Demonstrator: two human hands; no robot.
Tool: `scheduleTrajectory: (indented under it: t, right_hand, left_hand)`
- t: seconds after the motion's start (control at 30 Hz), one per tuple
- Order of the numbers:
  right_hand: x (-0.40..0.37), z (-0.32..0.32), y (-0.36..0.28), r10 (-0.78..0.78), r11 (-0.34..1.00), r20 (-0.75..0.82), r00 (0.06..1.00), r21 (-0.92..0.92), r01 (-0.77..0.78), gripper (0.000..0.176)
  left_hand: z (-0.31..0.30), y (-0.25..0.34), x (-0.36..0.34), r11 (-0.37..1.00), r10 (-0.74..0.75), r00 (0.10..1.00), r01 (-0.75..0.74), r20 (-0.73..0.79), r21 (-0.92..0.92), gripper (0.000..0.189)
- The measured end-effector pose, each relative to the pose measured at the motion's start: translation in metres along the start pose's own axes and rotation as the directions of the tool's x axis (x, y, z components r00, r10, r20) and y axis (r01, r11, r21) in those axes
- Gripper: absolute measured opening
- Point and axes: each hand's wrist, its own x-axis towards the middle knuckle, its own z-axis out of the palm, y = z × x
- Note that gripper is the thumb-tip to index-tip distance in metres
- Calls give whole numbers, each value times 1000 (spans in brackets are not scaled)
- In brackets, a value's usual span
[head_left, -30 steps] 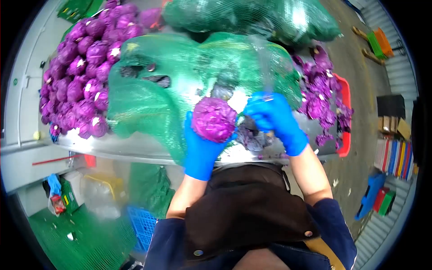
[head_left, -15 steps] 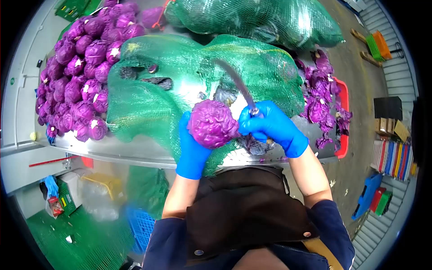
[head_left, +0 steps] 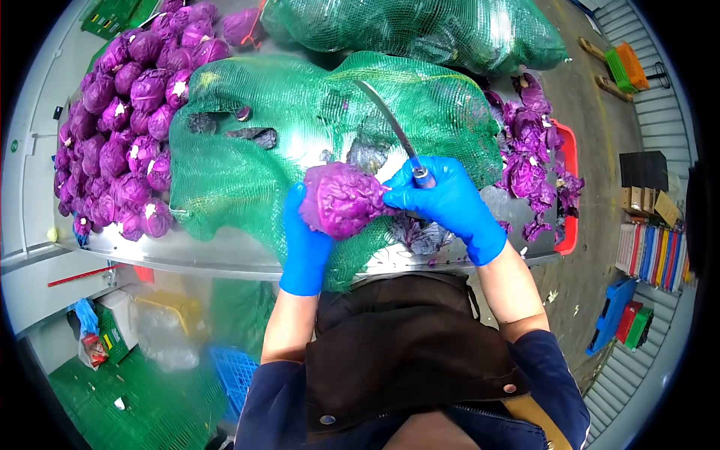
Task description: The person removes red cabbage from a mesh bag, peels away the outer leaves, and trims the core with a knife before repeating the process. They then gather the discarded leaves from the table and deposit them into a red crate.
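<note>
**A:** Where are the hands on your feed?

**B:** I have the left hand [head_left: 304,232], in a blue glove, clamped around a round purple cabbage head [head_left: 341,199]. The fingers wrap its near left side. The head sits over the near edge of the surface, just ahead of the brown apron [head_left: 405,345].

**A:** And the other one?

**B:** The right hand [head_left: 442,199], also gloved in blue, is closed tight round the handle of a long steel-bladed knife [head_left: 390,124]. Its fingertips touch the right flank of the cabbage head, so the two hands meet across it.

**A:** Which way does the blade run?

**B:** Away from the body and to the left. Its long axis climbs from the right fist past the top right of the cabbage head. The tip is out above the spread green mesh sack [head_left: 247,165]. The blade's root lies just beside the head, but I cannot tell whether it touches. The cabbage head lies directly left of the knife hand. The right wrist bends inward and the forearm comes up from the lower right.

**A:** What lies round them?

**B:** The sack is draped on a shiny metal surface [head_left: 217,255]. To the left I see a heap of purple cabbages [head_left: 120,127]. To the right are loose purple leaves [head_left: 529,165] by a red plastic crate [head_left: 574,172]. Beyond them is a full green net bag [head_left: 420,30].
</note>
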Motion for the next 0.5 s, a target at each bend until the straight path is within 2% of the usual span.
scheduleTrajectory:
  t: [0.1, 0.2, 0.3, 0.4, 0.43, 0.5]
  right_hand:
    - [-5, 0, -15, 88, 996, 52, 995, -2, -88, 11]
    - [-3, 0, -6, 95, 995, 88, 992, 8, -96, 13]
    - [-9, 2, -4, 127, 985, 82, 988, -130, -116, 15]
    - [-17, 1, 4, 130, 985, 32, 991, -116, -125, 13]
    - [-21, -1, 8, 166, 985, 42, 985, -60, -164, 12]
    - [-25, -7, 13, 236, 970, 66, 969, 47, -239, 11]
  left_hand:
    - [0, 9, -3, 997, 40, 999, -38, -29, 61, 67]
    - [0, 12, -5, 999, 48, 997, -46, -59, 29, 67]
    - [2, 7, -6, 998, 51, 996, -49, -69, 32, 64]
    - [-1, -3, -9, 999, 24, 998, -26, -61, -29, 64]
    - [-1, -7, -9, 998, 10, 999, -13, -53, -65, 65]
    - [9, -14, -9, 1000, 13, 993, -15, -118, -11, 63]
